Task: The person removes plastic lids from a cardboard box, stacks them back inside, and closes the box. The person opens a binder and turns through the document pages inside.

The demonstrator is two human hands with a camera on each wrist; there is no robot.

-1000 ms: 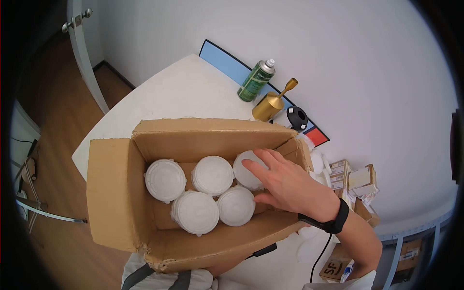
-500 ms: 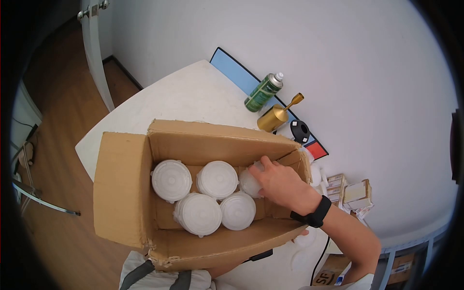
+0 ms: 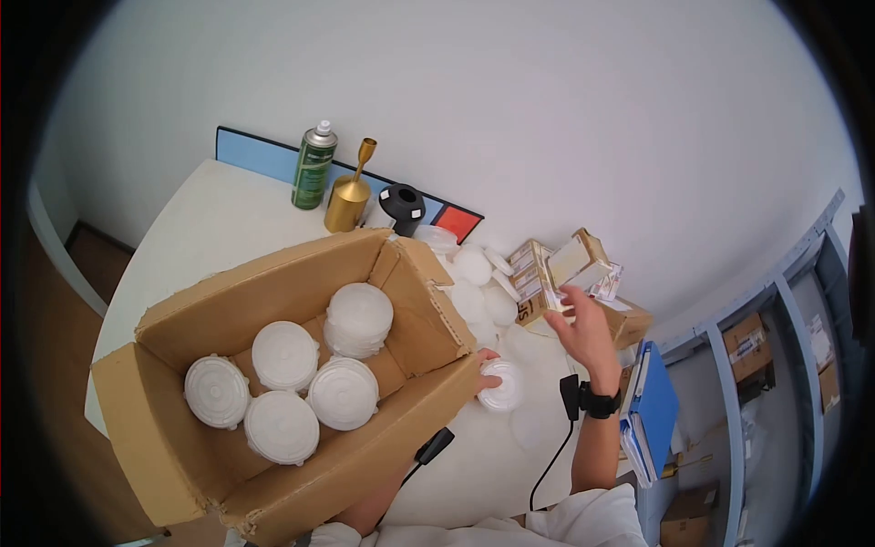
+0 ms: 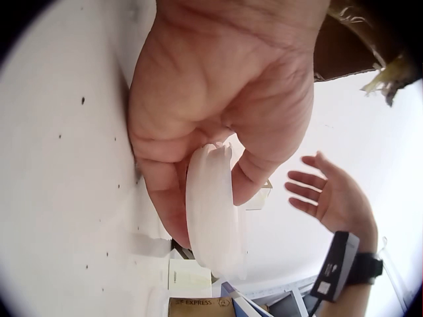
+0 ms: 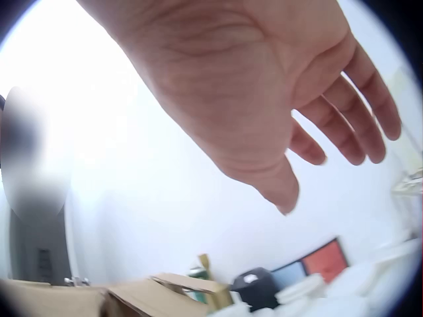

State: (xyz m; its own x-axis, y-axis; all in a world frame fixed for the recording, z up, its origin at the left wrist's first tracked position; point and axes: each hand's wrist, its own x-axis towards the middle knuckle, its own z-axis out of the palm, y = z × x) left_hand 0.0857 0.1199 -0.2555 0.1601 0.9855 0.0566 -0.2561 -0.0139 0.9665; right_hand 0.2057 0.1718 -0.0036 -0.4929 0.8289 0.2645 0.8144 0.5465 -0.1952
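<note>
Five round white lids can be seen in the brown box, and just to its right, a small white stack is pinched by the fingers of the left hand. Farther right of the box, the right hand is held up over the bench, with its fingers spread. The stack should be squeezed softly and kept neat, so that nothing is bent or bumped against the box.
</note>
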